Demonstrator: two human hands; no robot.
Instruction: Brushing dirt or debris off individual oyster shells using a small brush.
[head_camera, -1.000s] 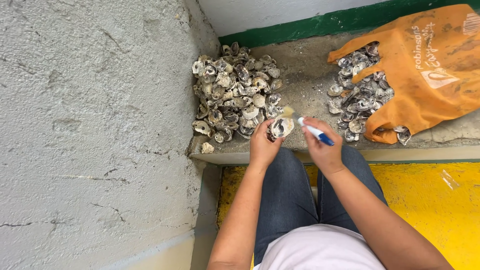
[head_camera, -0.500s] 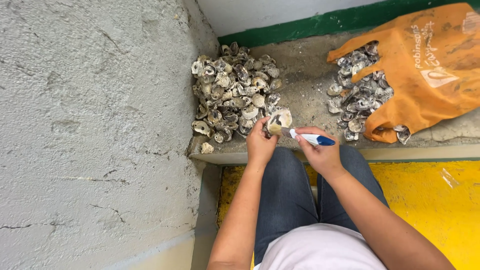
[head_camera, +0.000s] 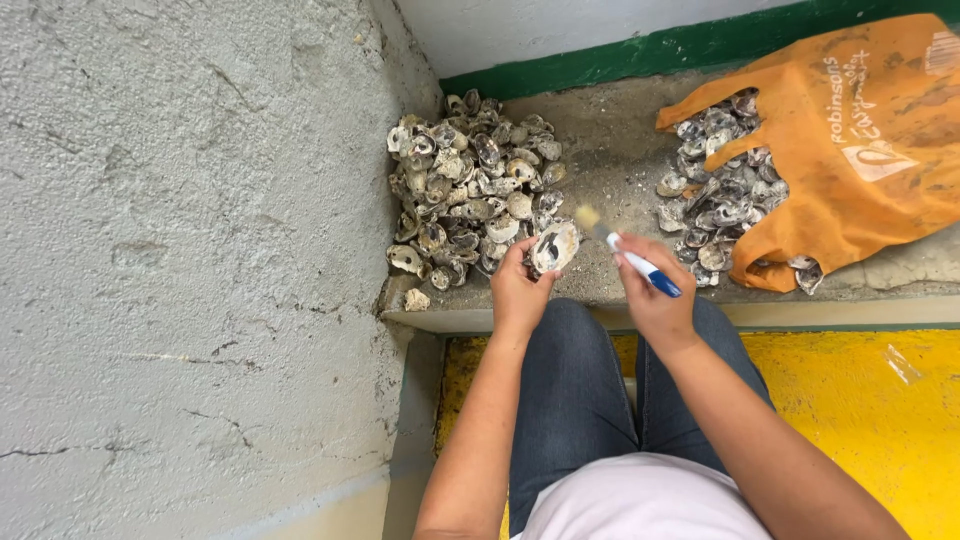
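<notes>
Head view is showing the left hand (head_camera: 520, 290) clenching around a single oyster shell (head_camera: 555, 247), its pale inner face turning up above the fingertips. The right hand (head_camera: 655, 295) is gripping a small brush (head_camera: 632, 258) by its blue-and-white handle, the bristle end hanging just beyond the shell's rim, apart from it.

Slipping looks like the main risk: the shell is being pinched only along its lower edge, so a hard stroke from the brush could be tipping it out of the fingers and off the ledge (head_camera: 830, 310) toward the yellow floor (head_camera: 860, 400). The rim is looking rough, and I judge the left fingertips could be getting scraped if the grip is twisting.

Just past the left fingers, the heap of shells (head_camera: 470, 195) is sitting loose; a nudge from the knuckles could be sending pieces rolling. One stray shell (head_camera: 416, 300) is lying at the ledge corner, to the left of the left hand.

Beyond the right fingers a bare strip of concrete is lying open, with the orange bag (head_camera: 860, 150) of more shells further out. The rough wall (head_camera: 180, 250) is crowding the left side, leaving little room there.
</notes>
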